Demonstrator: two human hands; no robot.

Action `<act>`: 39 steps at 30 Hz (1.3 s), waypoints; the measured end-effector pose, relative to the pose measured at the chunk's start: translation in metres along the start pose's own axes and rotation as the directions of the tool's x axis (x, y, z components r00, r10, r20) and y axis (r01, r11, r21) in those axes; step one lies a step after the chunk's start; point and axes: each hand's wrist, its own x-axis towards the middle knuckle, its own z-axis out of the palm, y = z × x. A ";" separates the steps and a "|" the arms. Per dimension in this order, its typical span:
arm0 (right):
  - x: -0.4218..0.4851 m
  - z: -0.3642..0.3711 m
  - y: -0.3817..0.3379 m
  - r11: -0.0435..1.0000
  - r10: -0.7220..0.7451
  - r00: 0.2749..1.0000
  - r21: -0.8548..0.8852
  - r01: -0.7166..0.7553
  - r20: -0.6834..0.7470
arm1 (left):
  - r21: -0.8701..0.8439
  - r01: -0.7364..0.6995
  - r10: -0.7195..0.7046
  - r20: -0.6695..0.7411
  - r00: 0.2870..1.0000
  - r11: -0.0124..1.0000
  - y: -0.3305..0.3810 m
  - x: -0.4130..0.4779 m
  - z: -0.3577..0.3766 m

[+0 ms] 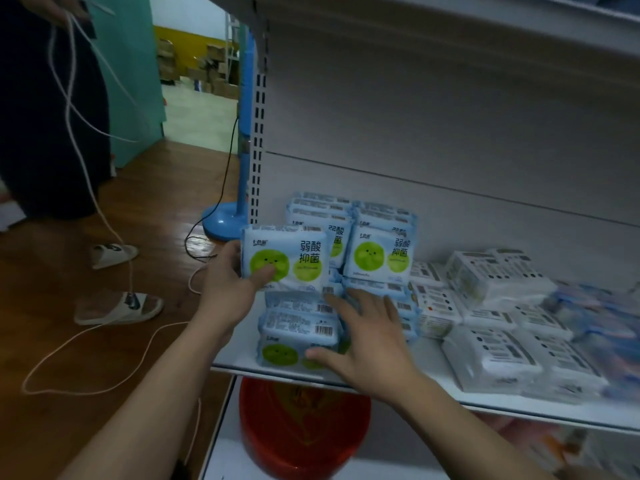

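Wipes pack (291,249): blue-white, green round face on front, held upright at left end of shelf board, just above flat stack of same packs & in front of upright ones. Gripped by left hand (228,275), thumb across front over green circle, other fingers curled round left edge & behind.

Shelf unit (450,116): grey-white, plain back panel, slotted post at left end. Shelf board (512,407) at approx waist level, front rim pale.

Wood floor (104,375): glossy brown, left of unit.

Person (48,116): standing far left, dark clothes, white sandals (119,308), loose white cord (72,98) hanging from hand, looping over floor.

White packs (491,355): piled on right half of board, labels up, overlapping; blurred further right.

Red basin (301,427): on lower level, under front-left corner of board.

Blue fan stand (242,168): just beside post, round base on floor, black cable trailing from it.

Upright packs (377,258): same print, standing at back left w/ more laid on top.

Flat stack (298,327): packs lying barcode-up, lowest one w/ green face toward front rim.

Right hand (370,334): palm down, fingers straight & spread wide, tips resting on top of flat stack, thumb against front of lowest pack. Holding nothing.
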 end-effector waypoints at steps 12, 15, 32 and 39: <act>0.014 0.025 -0.006 0.999 -0.030 0.978 0.007 0.033 -0.206 | 0.025 -0.004 0.003 0.037 0.999 1.000 0.004 -0.005 0.012; 0.009 0.013 0.008 1.000 -0.019 0.973 0.018 0.023 -0.230 | 0.076 -0.022 0.019 0.043 0.999 0.997 0.003 0.000 0.017; -0.006 -0.014 0.067 0.990 0.142 0.962 0.035 -0.138 -0.234 | 0.450 -0.005 -0.017 0.045 0.999 0.893 -0.012 0.049 0.042; -0.012 -0.015 0.076 0.981 0.188 0.973 0.068 -0.180 -0.131 | 0.673 -0.116 0.137 0.022 0.990 0.731 0.001 0.003 0.028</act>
